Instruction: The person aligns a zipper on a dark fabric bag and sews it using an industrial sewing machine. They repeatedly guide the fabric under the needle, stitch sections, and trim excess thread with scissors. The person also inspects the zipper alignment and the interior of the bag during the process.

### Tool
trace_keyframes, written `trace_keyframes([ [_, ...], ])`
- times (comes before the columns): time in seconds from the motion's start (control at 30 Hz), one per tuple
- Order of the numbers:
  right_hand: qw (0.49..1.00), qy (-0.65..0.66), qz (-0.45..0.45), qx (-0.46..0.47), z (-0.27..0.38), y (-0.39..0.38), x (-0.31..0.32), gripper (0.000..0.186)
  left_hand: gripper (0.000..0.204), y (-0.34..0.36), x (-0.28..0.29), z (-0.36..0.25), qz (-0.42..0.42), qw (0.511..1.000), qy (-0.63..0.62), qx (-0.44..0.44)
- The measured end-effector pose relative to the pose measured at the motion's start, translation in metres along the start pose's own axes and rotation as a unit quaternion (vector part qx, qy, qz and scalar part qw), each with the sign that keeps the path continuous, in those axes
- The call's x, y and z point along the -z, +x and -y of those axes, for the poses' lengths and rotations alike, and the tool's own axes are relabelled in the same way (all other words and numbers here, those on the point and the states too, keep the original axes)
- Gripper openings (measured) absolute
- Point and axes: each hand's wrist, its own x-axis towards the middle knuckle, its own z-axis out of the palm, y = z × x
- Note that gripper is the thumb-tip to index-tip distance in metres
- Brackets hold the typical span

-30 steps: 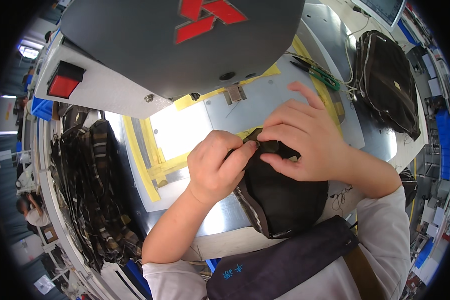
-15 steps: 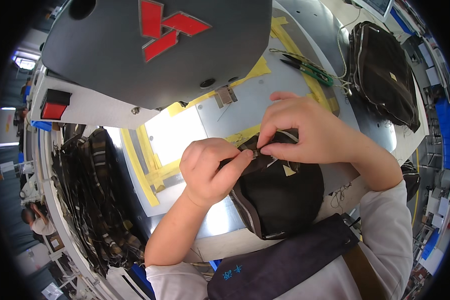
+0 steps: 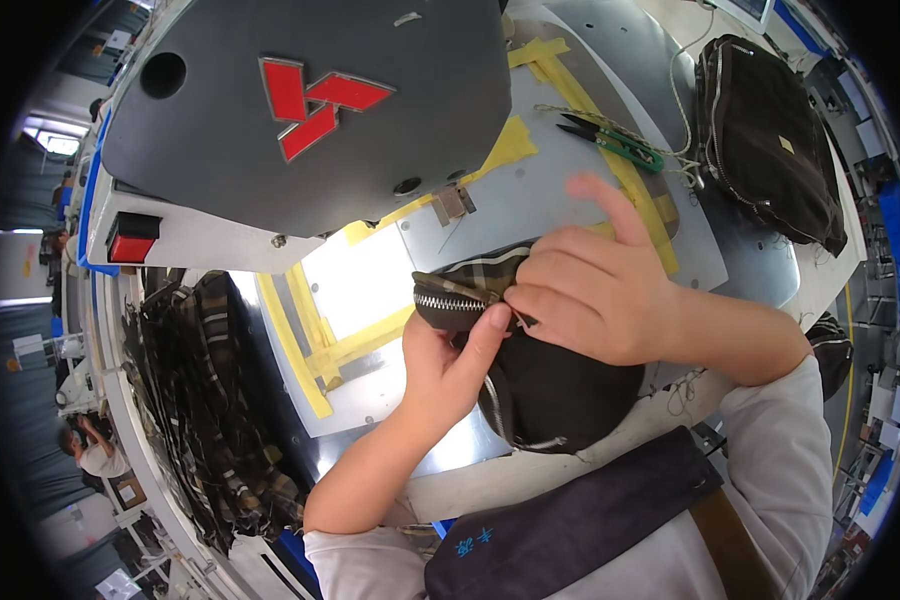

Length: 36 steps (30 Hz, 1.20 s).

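My left hand (image 3: 450,370) grips a black pouch (image 3: 590,390) near an upturned zipper edge (image 3: 452,303) with metal teeth, its thumb pressed on the zipper end and most fingers behind the fabric. My right hand (image 3: 600,290) is closed at the same spot, fingertips pinched by the zipper end, with one finger raised and bent. Olive plaid fabric shows along the top of the pouch. A second zipper (image 3: 500,410) curves down its left side. The pouch lies over the front edge of the plate (image 3: 470,225) with yellow tape.
A grey machine head (image 3: 200,140) with red emblem overhangs the plate. At right are green-handled snips (image 3: 630,150), cords and a black bag (image 3: 765,140). Piled plaid and black fabric (image 3: 200,390) is at left, a monitor (image 3: 745,8) at top right, and another person (image 3: 100,455) at far left.
The zipper edge has turned up, showing its metal teeth and plaid fabric. My left fingers have slipped behind it, the thumb staying on front. My right hand's raised finger is lifted again.
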Motion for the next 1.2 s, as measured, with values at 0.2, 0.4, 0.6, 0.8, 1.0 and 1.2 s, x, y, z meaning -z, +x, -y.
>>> trace_keyframes([
  [0.2,0.984,0.130,0.041,-0.111,-0.001,0.002,0.003,0.022,0.014,-0.002,0.000,0.005,-0.017,0.999,-0.022,-0.017],
  [0.4,0.944,0.228,0.059,-0.233,-0.002,0.002,-0.001,0.015,0.017,-0.002,0.000,0.005,-0.028,0.999,0.020,-0.024],
  [0.6,0.942,0.223,0.066,-0.243,-0.001,0.003,-0.001,0.015,0.010,-0.002,-0.003,0.008,-0.076,0.992,0.084,-0.052],
  [0.8,0.942,0.213,0.072,-0.248,-0.002,0.004,-0.003,0.015,0.009,-0.003,-0.006,0.009,-0.102,0.984,0.120,-0.080],
  [1.0,0.955,0.188,0.062,-0.219,-0.001,0.001,-0.008,0.016,0.009,-0.003,-0.003,0.010,-0.101,0.993,0.054,-0.032],
  [1.2,0.921,0.260,0.098,-0.274,-0.001,0.000,-0.009,0.014,0.016,0.000,-0.012,0.003,-0.110,0.993,-0.028,0.016],
])
